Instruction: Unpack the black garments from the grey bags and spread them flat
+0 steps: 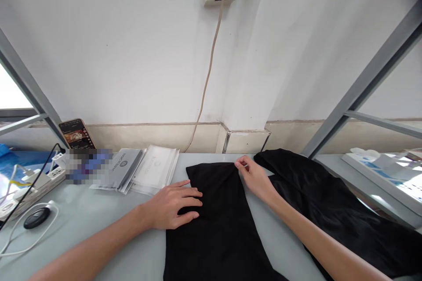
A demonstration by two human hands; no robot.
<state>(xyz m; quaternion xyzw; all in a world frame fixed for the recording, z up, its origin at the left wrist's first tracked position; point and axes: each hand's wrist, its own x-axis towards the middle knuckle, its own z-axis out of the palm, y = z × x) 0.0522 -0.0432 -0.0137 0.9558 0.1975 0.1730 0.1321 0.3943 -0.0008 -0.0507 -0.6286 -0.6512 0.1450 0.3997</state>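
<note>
A black garment [217,228], its kind not clear, lies spread flat on the light grey table [82,228] in front of me. My left hand [176,206] rests on its left part with fingers stretched out over the cloth. At the garment's far right corner my right hand [252,175] pinches the edge between thumb and finger. A crease runs down from that pinched corner. More black cloth [316,197] lies heaped under and beyond my right forearm, along the right side.
Stacks of grey plastic bags [121,169] and white plastic bags [156,167] lie at the back left. Further left are a propped phone [77,134], a power strip [52,178] and a black mouse [37,218]. A metal frame [362,70] stands right; a cord [211,61] hangs from a wall socket.
</note>
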